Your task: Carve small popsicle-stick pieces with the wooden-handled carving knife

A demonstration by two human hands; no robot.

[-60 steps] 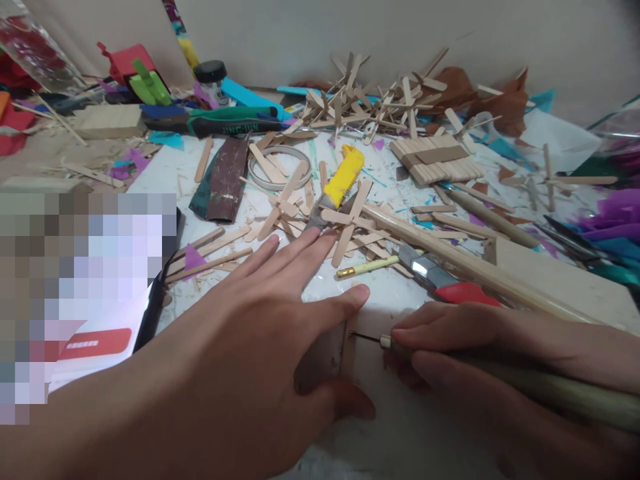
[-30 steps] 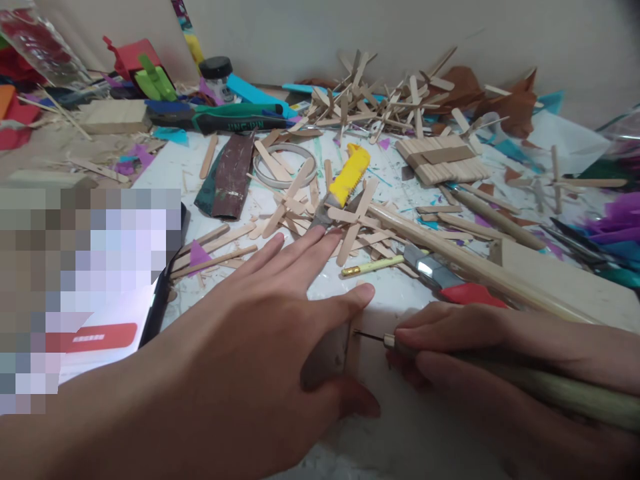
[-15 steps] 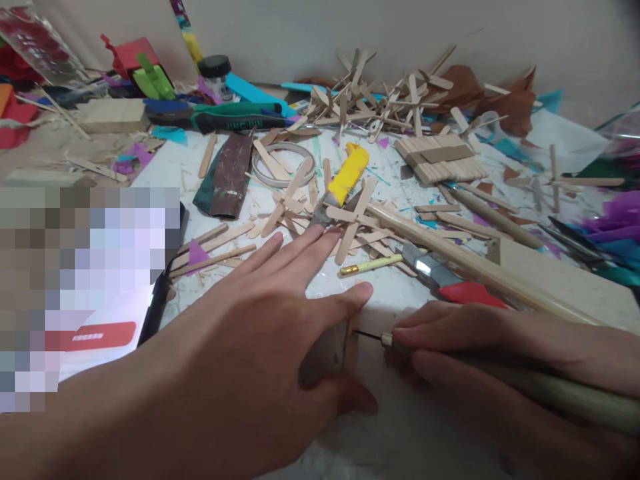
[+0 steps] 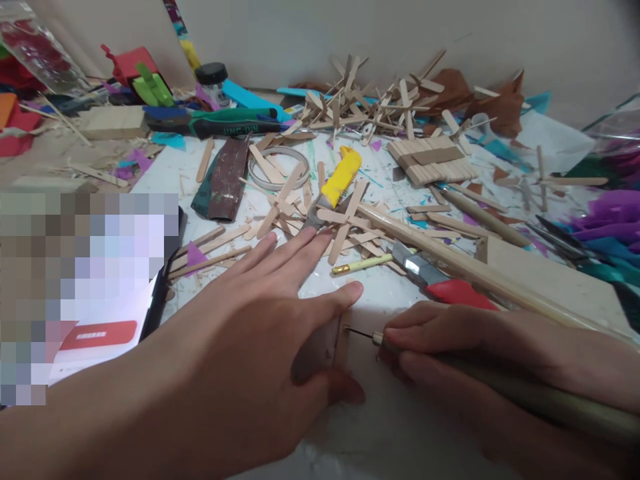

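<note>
My left hand point(image 4: 260, 320) lies over a small wooden block point(image 4: 325, 343), with the index finger along its top edge and the thumb against its near side; the other fingers stretch flat on the table. My right hand point(image 4: 450, 340) is closed around a thin tool with a pale wooden handle point(image 4: 540, 400). Its fine metal point point(image 4: 357, 331) touches the end face of the block. Most of the block is hidden under my left hand.
Loose craft sticks point(image 4: 345, 227) litter the white table. A yellow utility knife point(image 4: 340, 180), a red-handled cutter point(image 4: 440, 283), a long wooden dowel point(image 4: 450, 257), a glued stick panel point(image 4: 433, 160), green-handled pliers point(image 4: 235, 121) and a lit phone point(image 4: 105, 320) lie around.
The view shifts slightly. Both hands stay where they were, with the tool's point still against the block.
</note>
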